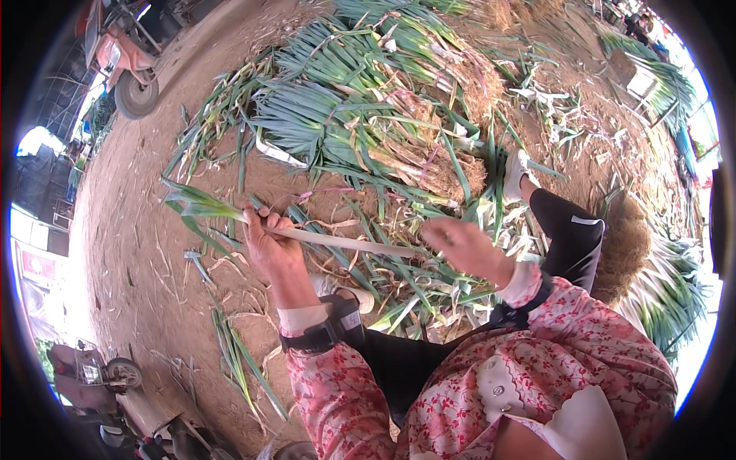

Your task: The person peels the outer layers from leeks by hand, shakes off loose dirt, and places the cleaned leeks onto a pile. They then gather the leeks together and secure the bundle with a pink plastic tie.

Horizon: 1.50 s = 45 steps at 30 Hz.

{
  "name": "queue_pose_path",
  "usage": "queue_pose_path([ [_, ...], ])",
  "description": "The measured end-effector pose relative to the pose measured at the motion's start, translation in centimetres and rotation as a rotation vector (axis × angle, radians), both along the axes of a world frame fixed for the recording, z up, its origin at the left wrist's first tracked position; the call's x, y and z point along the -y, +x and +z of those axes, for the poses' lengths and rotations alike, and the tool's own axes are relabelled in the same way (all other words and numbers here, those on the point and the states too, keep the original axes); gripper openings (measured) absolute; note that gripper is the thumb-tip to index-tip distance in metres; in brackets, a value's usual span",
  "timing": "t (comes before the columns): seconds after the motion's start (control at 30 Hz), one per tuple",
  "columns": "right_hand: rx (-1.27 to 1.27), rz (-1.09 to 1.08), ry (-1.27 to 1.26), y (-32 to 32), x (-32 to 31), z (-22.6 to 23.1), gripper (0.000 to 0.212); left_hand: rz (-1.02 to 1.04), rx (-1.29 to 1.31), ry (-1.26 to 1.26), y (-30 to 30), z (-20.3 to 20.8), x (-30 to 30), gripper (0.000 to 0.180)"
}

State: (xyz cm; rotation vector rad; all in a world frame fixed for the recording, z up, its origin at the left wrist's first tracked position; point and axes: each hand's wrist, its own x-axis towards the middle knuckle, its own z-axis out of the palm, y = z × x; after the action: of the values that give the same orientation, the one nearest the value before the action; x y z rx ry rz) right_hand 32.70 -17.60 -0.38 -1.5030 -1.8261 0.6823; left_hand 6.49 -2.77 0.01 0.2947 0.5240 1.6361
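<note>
My left hand [270, 239] is closed round a long leek [349, 244], gripping the stem just below its green leaves. Those leaves point to the left, and the pale stem runs right, towards my other hand. My right hand [464, 245] is close by the stem's right end, slightly blurred, with its fingers curled in. Whether anything is pinched in them, I cannot make out. Beneath the stem, loose green leaves and stripped peelings [399, 280] cover the ground between my feet.
Bundles of leeks [345, 115] lie beyond my hands, roots to the right. Another leek pile [659, 284] is at my right, beside my leg. An orange-red wheeled vehicle [123, 61] stands at the far left, and a parked scooter [92, 372] at the lower left.
</note>
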Motion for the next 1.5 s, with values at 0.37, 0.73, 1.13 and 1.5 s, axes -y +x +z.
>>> queue_pose_path([
  [0.37, -0.321, 0.073, -0.122, -8.2, -3.9, 2.5, 0.019, -0.219, -0.362, -0.095, 6.6, 1.2, 3.6, 0.022],
  [0.73, -0.229, 0.011, -0.090, -5.4, -2.4, 3.2, 0.015, -0.177, -0.472, -0.110, 9.2, 1.0, 3.5, 0.013],
  [1.13, -0.245, 0.146, -0.294, -2.2, 2.2, 0.9, 0.026, -0.212, -0.169, -0.165, 6.8, -0.3, 1.1, 0.034],
  [1.5, -0.095, 0.052, -0.056, -1.9, -0.4, 0.7, 0.029, -0.216, -0.063, 0.018, 6.3, 0.8, -0.3, 0.030],
])
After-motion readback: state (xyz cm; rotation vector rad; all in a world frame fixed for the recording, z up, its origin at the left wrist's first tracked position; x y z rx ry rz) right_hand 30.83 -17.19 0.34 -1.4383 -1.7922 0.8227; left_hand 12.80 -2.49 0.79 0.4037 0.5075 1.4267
